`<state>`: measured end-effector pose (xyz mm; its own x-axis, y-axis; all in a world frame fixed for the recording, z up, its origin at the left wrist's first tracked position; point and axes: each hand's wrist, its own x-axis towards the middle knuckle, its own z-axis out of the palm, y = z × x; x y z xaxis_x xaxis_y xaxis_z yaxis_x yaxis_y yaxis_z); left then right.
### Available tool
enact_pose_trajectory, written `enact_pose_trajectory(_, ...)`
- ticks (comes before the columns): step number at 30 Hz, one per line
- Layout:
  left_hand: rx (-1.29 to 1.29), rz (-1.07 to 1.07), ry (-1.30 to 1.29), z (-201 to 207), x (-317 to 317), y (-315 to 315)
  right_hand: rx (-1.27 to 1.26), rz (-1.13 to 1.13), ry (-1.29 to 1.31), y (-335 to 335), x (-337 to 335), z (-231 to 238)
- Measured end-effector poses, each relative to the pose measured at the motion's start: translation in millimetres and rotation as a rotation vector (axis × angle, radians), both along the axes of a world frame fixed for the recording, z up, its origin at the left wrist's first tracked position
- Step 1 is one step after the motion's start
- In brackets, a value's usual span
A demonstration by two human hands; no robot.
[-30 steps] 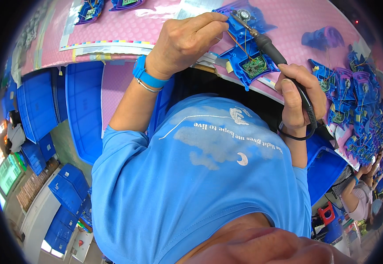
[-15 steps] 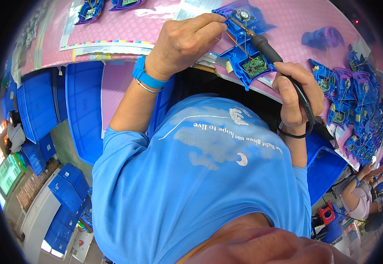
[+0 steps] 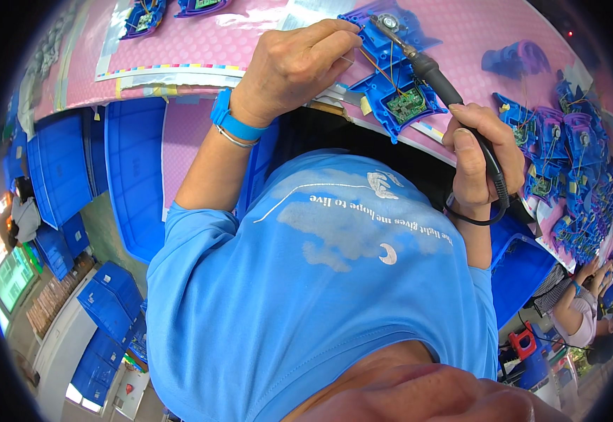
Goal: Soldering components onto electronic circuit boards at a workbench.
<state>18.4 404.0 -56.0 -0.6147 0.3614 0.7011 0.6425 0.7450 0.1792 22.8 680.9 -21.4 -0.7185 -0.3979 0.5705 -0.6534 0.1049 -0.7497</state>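
My right hand (image 3: pixel 486 151) grips a soldering iron (image 3: pixel 439 81) by its black handle, the cord running down past my wrist. The metal tip points up and left, over a blue plastic housing part (image 3: pixel 357 17) beside a small round speaker (image 3: pixel 389 24). My left hand (image 3: pixel 296 67) has its thumb and fingers pinched together at the left edge of that part. What sits in the pinch is too small to make out. Thin wires lead from there to a green circuit board (image 3: pixel 406 105) in a second blue housing part (image 3: pixel 375 91) at the table's near edge.
Many wired blue housings (image 3: pixel 553 141) are heaped at the right of the pink table covering (image 3: pixel 201 46). Two more lie at the far left, one a blue housing (image 3: pixel 143 20). Blue bins (image 3: pixel 134 176) stand below the table. Another person (image 3: pixel 574 306) works at the lower right.
My right hand has shifted slightly right, and the soldering iron's tip has moved up and away from my left fingertips. My left hand stays almost in place.
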Motion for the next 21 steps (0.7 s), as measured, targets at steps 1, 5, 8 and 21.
enact_pose_trajectory(1,0.002,-0.001,-0.006,0,0,0,0.001,0.001,0.002,0,0,0)
enact_pose_trajectory(5,0.001,0.002,-0.012,1,-1,-1,0.01,-0.005,0.01,-1,0,2)
enact_pose_trajectory(8,0.001,-0.01,0.007,1,-2,-2,0.009,-0.002,0.013,0,-1,4)
enact_pose_trajectory(21,0.083,-0.263,0.595,8,-24,5,-0.025,-0.059,0.011,9,4,5)
